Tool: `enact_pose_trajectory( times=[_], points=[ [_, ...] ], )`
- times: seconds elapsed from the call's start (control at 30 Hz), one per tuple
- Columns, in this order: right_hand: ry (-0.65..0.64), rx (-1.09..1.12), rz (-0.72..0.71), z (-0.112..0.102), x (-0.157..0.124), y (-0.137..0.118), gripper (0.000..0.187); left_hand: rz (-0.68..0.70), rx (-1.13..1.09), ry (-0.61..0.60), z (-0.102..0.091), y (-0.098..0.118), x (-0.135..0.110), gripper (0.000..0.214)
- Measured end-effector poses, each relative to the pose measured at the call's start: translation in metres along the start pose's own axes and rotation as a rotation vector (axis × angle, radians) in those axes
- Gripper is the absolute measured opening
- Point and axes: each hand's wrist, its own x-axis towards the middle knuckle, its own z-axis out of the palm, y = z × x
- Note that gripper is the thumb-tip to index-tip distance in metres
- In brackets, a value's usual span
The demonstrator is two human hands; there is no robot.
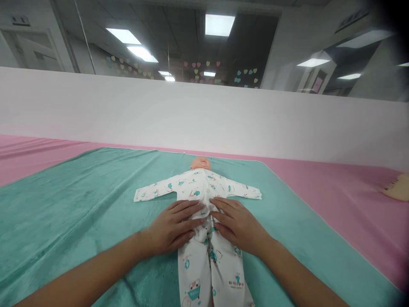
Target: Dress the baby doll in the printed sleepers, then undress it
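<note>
A baby doll (200, 163) lies on its back, its head at the far end. It wears a white printed long-sleeved top (191, 184) with both sleeves spread out to the sides, and matching white pants (195, 273) whose legs run toward me. My left hand (177, 224) rests flat on the left side of the doll's waist, fingers stretched out. On the right side of the waist lies my right hand (234, 224), also flat with its fingers apart. Both hands touch the cloth where top and pants meet and hide part of it. The doll's own hands are not visible.
A green blanket (96, 204) with some wrinkles lies under the doll, over a pink cloth (345, 200). Behind stands a low white wall (191, 115) with glass above it. A beige object (398, 187) sits at the far right edge.
</note>
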Motion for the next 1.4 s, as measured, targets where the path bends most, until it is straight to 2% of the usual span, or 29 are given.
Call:
enact_pose_trajectory(
  times=[0.27,0.5,0.8,0.93,1.2,1.4],
  points=[
    [0.09,-0.077,-0.034,0.0034,-0.0022,0.0028,0.027,-0.022,0.013,0.031,0.003,-0.0003,-0.0007,0.045],
    [0.059,0.02,0.009,0.0031,-0.0046,0.0035,0.025,-0.001,-0.008,0.069,0.0066,-0.0036,-0.0042,0.035],
    [-0.019,0.002,0.072,0.0037,-0.0024,0.0039,0.039,-0.024,-0.037,0.044,0.0044,-0.0024,-0.0019,0.04],
    [-0.008,0.023,0.121,0.0035,-0.002,0.0046,0.038,-0.045,-0.045,0.038,0.0049,-0.0019,-0.002,0.041],
    [0.003,0.043,0.107,0.0053,-0.0023,0.0079,0.035,-0.06,-0.057,0.021,0.0041,-0.0019,-0.0009,0.039],
    [0.02,0.09,0.138,0.0047,-0.0035,0.0061,0.042,-0.072,-0.078,0.005,0.0018,-0.0012,0.0001,0.037]
  ],
)
